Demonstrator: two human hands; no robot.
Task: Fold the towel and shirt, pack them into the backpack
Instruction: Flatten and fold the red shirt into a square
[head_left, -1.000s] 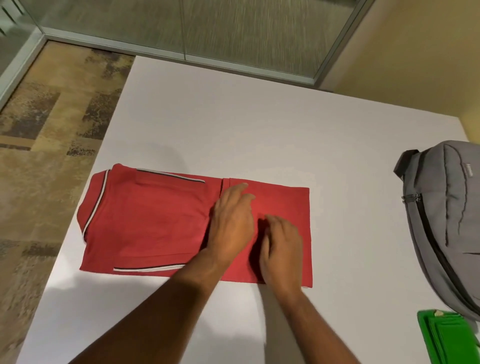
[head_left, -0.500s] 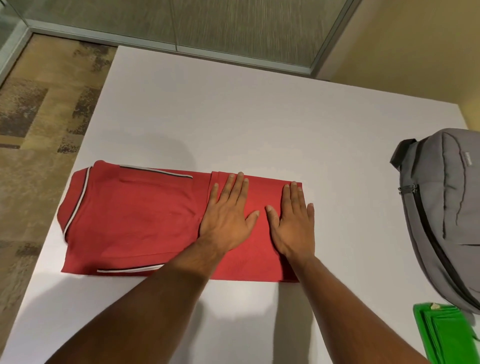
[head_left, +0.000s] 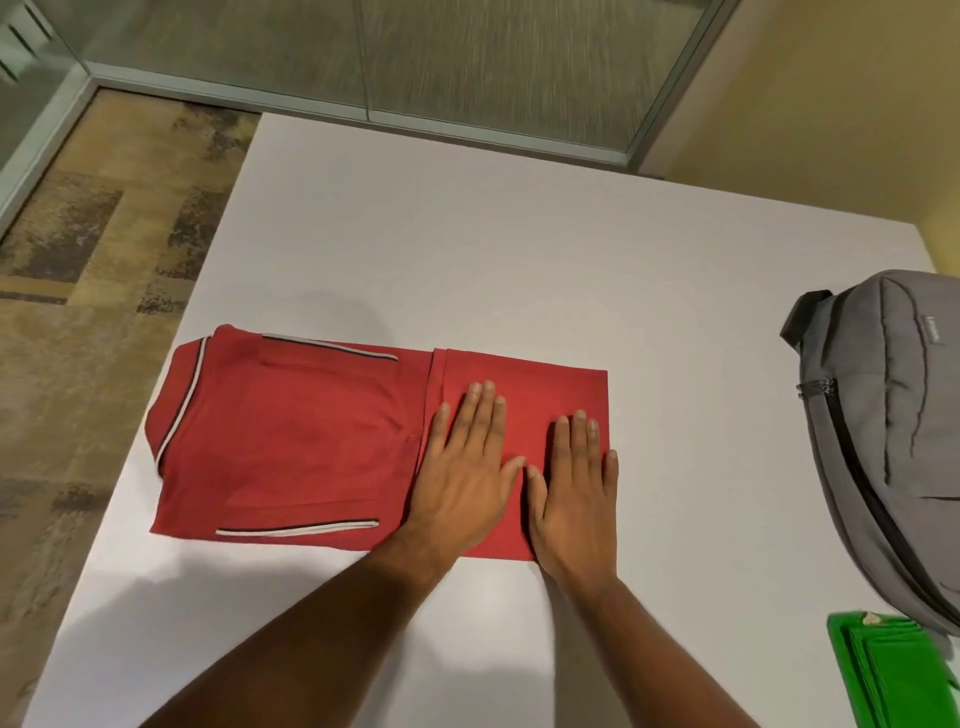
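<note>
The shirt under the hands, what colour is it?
The shirt is red, with white and dark stripes on its collar and sleeve edges; the head view shows it.

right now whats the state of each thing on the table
shirt: partly folded, flat on the table
left hand: flat, pressing the shirt
right hand: flat, pressing the shirt's right end
backpack: lying at the right, zip looks closed
towel: green, folded, beside the backpack

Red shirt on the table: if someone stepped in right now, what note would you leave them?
Left hand and right hand: both flat, pressing the right end of the red shirt.
Shirt: partly folded into a long band on the white table.
Green towel: folded, at the table's near right corner.
Grey backpack: on the right, zip looks closed.
Left: finish folding the shirt, open the backpack, pack both.
</note>
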